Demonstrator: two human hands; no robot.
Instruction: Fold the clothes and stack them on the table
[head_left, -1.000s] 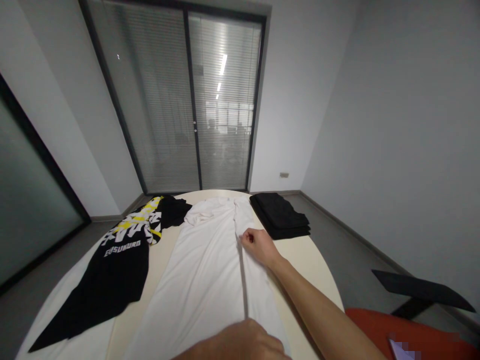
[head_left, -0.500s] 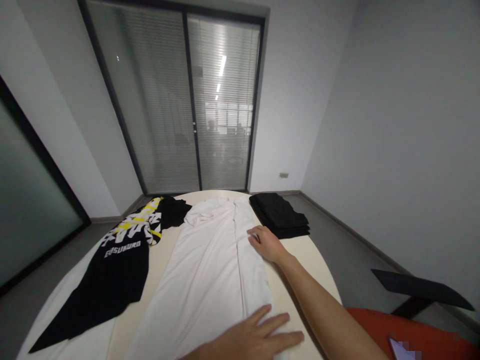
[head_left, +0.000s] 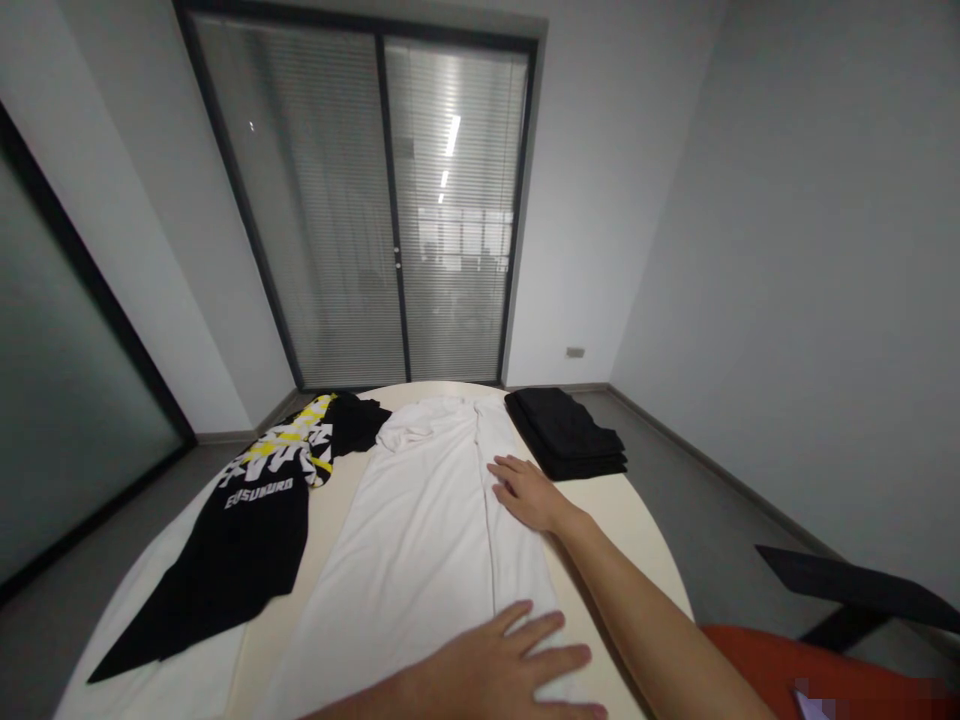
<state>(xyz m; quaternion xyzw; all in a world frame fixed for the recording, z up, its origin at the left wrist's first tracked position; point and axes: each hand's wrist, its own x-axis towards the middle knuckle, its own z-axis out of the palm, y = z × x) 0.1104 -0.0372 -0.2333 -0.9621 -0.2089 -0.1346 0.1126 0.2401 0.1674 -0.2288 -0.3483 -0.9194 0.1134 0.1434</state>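
A white garment [head_left: 420,530] lies lengthwise on the round bench [head_left: 634,520], its right side folded inward. The right hand [head_left: 529,492] lies flat, fingers extended, on the far part of the fold. The left hand [head_left: 499,672] lies flat, fingers spread, on the near end. A black printed T-shirt [head_left: 247,540] lies to the left. A folded black stack [head_left: 566,432] lies at far right.

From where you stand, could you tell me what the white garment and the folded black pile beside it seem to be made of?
The white garment looks a thin, soft, matte fabric, probably a cotton-like knit: it lies limp, creased softly by the right hand. The folded black pile looks a matte, seemingly thicker cloth: it holds stacked, even edges. Fibre unclear.
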